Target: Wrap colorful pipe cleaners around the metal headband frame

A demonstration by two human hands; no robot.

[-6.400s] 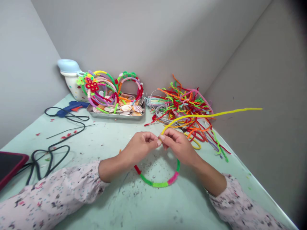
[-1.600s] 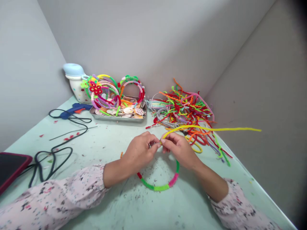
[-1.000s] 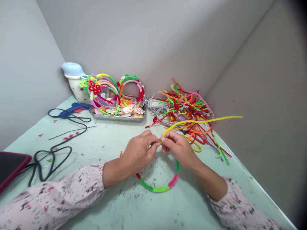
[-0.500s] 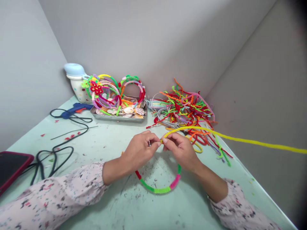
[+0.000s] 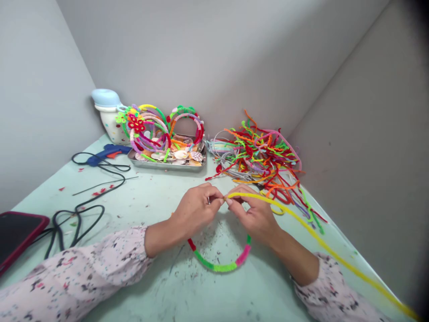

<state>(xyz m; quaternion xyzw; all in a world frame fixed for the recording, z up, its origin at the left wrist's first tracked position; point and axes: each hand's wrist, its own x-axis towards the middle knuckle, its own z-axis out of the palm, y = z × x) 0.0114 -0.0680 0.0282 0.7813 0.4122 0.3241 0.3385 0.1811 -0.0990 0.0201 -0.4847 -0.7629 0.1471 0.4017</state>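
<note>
My right hand pinches the yellow pipe cleaner near one end, probably for control; my left hand's fingertips press together, on what I cannot tell.

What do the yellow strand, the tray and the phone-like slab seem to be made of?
Yellow strand: probably fuzzy chenille over wire, matte; it holds a curve.
Tray: likely bare metal, grey with a soft shine.
Slab: dark, smooth face, perhaps glass; red rim, perhaps plastic or rubber.
</note>
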